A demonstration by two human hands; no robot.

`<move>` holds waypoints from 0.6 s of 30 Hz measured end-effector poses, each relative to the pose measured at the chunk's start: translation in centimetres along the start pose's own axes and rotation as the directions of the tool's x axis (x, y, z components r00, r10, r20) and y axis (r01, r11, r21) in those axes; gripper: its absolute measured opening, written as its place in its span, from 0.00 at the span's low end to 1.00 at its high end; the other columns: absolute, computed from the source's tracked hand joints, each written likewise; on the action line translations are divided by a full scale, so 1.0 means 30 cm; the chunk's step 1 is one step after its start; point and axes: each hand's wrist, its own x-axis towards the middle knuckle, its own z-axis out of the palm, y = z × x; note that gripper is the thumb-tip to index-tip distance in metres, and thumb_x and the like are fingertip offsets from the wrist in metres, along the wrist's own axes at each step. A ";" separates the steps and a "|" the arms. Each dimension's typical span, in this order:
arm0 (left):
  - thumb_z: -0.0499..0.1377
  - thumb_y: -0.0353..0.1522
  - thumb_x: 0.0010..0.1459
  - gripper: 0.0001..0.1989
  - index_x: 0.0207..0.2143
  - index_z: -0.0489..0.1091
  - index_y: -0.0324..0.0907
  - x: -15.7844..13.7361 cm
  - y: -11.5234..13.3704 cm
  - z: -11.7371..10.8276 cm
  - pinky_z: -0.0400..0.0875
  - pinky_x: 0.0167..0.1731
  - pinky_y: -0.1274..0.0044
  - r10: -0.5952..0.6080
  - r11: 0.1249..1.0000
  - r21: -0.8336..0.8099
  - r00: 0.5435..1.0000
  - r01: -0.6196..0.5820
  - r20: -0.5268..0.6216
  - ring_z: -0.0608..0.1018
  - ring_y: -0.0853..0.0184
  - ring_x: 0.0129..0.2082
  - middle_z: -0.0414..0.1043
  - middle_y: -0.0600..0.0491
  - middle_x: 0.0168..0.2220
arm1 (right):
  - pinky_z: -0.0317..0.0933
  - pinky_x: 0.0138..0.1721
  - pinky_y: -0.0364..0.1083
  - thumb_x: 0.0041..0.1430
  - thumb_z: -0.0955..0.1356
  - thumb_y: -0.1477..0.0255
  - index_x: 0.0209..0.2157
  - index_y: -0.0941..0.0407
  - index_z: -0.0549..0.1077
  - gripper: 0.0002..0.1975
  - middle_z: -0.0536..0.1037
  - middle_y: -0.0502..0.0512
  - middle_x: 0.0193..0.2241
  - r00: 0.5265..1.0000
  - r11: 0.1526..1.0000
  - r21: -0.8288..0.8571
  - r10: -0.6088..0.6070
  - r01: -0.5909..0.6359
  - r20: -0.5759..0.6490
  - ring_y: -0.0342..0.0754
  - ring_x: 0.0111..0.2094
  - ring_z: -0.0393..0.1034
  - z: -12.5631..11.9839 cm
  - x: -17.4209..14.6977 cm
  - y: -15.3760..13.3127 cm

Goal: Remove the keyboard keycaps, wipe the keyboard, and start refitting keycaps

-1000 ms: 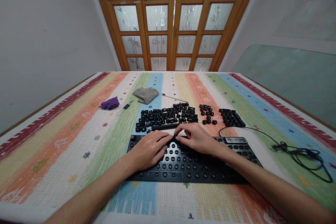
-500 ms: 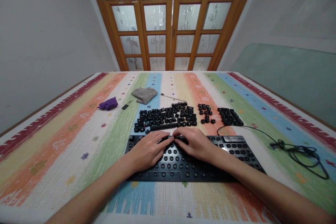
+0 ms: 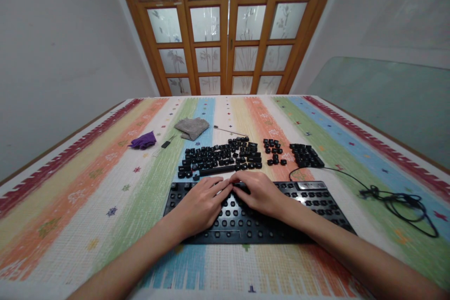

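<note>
A black keyboard (image 3: 228,222) lies in front of me, most of its key posts bare, with a few keycaps (image 3: 175,186) fitted along its top left edge. Over the top row, near the middle, the fingertips of both hands meet. My left hand (image 3: 201,202) reaches in from the left, fingers pressed together. From the other side my right hand (image 3: 259,192) comes in with thumb and fingers pinched. Whatever is between the fingertips is hidden. Just beyond the keyboard, loose black keycaps (image 3: 220,153) stand in rows, including a long spacebar (image 3: 218,170).
Further right are small keycap groups (image 3: 272,146) and a block of number-pad keycaps (image 3: 307,155). The coiled cable (image 3: 404,201) lies at the right. A grey cloth (image 3: 192,128), a purple cloth (image 3: 143,140), a small black object (image 3: 166,144) and a thin rod (image 3: 230,130) are farther back.
The view has shifted slightly. My left hand's fingers have drawn in closer to my right fingertips over the top row; my right hand has hardly moved.
</note>
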 end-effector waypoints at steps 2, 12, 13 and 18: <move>0.50 0.22 0.60 0.24 0.60 0.63 0.35 0.004 0.008 -0.002 0.71 0.54 0.58 -0.006 1.000 0.008 1.000 0.006 0.002 0.71 0.54 0.57 0.68 0.40 0.58 | 0.65 0.37 0.47 0.59 0.66 0.78 0.38 0.56 0.73 0.06 0.80 0.56 0.34 1.000 1.000 -0.018 0.006 -0.006 0.006 0.49 0.35 0.75 0.007 -0.004 0.003; 0.49 0.29 0.66 0.19 0.56 0.66 0.32 0.015 0.031 -0.002 0.72 0.55 0.60 0.011 0.999 0.052 1.000 -0.009 -0.021 0.72 0.53 0.57 0.71 0.38 0.55 | 0.65 0.37 0.44 0.59 0.68 0.77 0.36 0.56 0.74 0.04 0.82 0.54 0.33 0.995 0.991 0.100 0.085 -0.091 0.060 0.48 0.35 0.77 -0.010 0.011 0.015; 0.49 0.29 0.66 0.19 0.56 0.66 0.31 0.015 0.033 -0.002 0.72 0.55 0.59 0.011 0.998 0.059 1.000 -0.010 -0.018 0.72 0.53 0.57 0.71 0.37 0.55 | 0.65 0.37 0.44 0.59 0.68 0.77 0.36 0.56 0.74 0.04 0.82 0.54 0.33 0.994 0.992 0.090 0.086 -0.092 0.062 0.48 0.35 0.77 -0.012 0.012 0.014; 0.50 0.31 0.67 0.19 0.56 0.66 0.30 0.011 0.038 0.000 0.72 0.55 0.59 -0.001 0.998 0.070 1.000 0.002 -0.008 0.72 0.52 0.57 0.70 0.37 0.56 | 0.65 0.38 0.45 0.59 0.68 0.77 0.37 0.56 0.75 0.05 0.82 0.55 0.34 0.994 0.995 0.043 0.084 -0.087 0.073 0.50 0.35 0.77 -0.017 0.017 0.010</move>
